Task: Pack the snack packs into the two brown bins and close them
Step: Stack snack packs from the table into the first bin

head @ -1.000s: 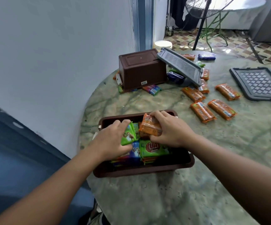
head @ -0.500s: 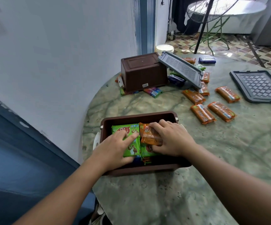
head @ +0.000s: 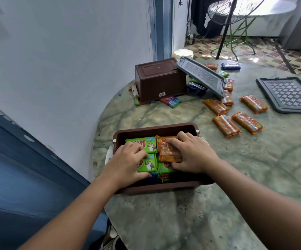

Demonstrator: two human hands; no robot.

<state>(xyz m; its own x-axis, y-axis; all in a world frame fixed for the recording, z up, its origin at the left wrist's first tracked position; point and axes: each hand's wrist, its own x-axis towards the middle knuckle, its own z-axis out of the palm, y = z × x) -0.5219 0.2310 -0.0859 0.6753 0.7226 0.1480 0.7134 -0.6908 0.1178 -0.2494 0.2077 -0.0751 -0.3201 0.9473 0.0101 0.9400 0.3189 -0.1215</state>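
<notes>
Orange snack pack (head: 168, 150) under right hand (head: 191, 154), inside brown bin (head: 156, 128)

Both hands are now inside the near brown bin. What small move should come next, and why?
Probably the right hand should press the orange pack down flat beside the green packs and let go: it lies on top in the near bin, while more orange packs wait on the table.

Daylight glares from the far doorway; edges bend wide-angle, forearms slightly soft
</notes>
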